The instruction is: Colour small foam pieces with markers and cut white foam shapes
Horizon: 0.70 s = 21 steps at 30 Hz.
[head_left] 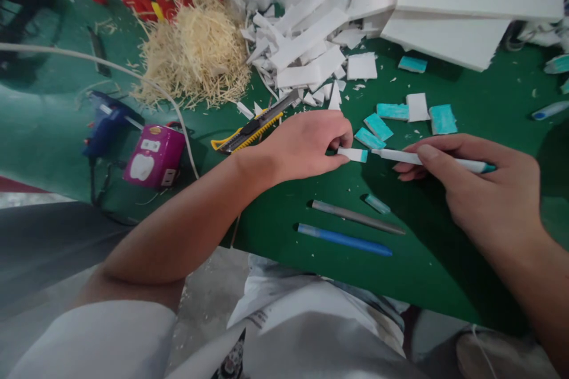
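Observation:
Between the thumb and fingers of my left hand (311, 139) is a small white foam piece (351, 154), its right end coloured turquoise. My right hand (480, 183) grips a white marker (400, 157) with a turquoise end; its tip points left, close to the foam piece. Whether the tip touches the foam I cannot tell. Just beyond my hands lie several turquoise-coloured foam pieces (378, 127) and a plain white foam square (416, 107). Nearer to me rest a turquoise marker cap (377, 204), a grey pen (355, 216) and a blue marker (344, 240).
A yellow box cutter (255, 130) lies beside my left wrist. White foam scraps (306, 53), a heap of thin wooden sticks (200, 47) and foam sheets (471, 6) are farther back. At left are a blue glue gun (109, 121), a pink power socket (154, 156) and a white cable (111, 64).

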Tool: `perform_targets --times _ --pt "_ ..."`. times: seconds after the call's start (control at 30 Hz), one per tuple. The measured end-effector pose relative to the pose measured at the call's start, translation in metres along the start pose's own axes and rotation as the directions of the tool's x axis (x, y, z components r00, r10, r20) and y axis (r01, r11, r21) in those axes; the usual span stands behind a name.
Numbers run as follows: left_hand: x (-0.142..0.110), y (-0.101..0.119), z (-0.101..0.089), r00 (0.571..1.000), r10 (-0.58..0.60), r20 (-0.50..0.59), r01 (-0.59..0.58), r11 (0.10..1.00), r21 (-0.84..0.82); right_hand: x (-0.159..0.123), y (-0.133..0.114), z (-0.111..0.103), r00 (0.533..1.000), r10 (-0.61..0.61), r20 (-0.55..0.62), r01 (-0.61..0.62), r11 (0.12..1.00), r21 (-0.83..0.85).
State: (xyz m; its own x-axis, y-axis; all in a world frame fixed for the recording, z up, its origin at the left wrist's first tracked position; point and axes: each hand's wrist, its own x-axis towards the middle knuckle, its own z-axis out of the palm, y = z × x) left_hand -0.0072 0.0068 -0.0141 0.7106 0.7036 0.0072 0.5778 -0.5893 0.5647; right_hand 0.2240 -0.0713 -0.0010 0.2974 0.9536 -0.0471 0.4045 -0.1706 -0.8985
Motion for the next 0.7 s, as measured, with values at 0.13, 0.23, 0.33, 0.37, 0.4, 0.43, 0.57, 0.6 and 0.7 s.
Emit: perform_targets --times 0.13,0.23,0.33,0.37,0.4,0.43,0.57,0.6,0.7 --pt "0.0 -0.001 0.0 1.0 0.008 -0.005 -0.008 1.0 0.004 0.002 0.009 -0.001 0.998 -0.062 -0.004 0.062 0.998 0.023" --pt "0.0 0.0 0.0 1.0 0.011 -0.004 -0.011 1.0 0.004 0.002 0.011 0.0 0.996 -0.077 -0.032 0.078 0.997 0.021" --pt "0.0 0.001 0.0 1.0 -0.003 -0.009 0.003 1.0 0.007 0.0 0.005 0.0 1.0 -0.027 0.007 0.027 1.0 -0.006" --pt "0.0 0.001 0.0 1.0 -0.011 -0.008 0.011 1.0 0.008 0.0 0.003 -0.001 1.0 -0.012 0.024 0.013 1.0 -0.015" --pt "0.0 0.001 0.0 1.0 -0.017 -0.005 0.018 1.0 0.008 -0.001 0.001 -0.001 0.999 -0.004 0.036 0.005 1.0 -0.022" --pt "0.0 0.001 0.0 1.0 -0.021 -0.004 0.021 1.0 0.007 -0.001 0.0 -0.001 0.999 -0.002 0.045 0.003 1.0 -0.029" --pt "0.0 0.001 0.001 1.0 -0.005 0.0 0.005 1.0 0.001 0.001 0.002 -0.002 0.997 -0.042 0.057 0.044 0.999 -0.022" --pt "0.0 0.001 0.001 1.0 -0.001 -0.001 0.001 1.0 0.0 0.001 0.004 -0.002 0.997 -0.051 0.051 0.052 0.999 -0.015" --pt "0.0 0.002 0.001 1.0 0.0 -0.007 0.0 1.0 -0.001 0.001 0.007 -0.003 0.998 -0.052 0.027 0.052 0.999 -0.004"
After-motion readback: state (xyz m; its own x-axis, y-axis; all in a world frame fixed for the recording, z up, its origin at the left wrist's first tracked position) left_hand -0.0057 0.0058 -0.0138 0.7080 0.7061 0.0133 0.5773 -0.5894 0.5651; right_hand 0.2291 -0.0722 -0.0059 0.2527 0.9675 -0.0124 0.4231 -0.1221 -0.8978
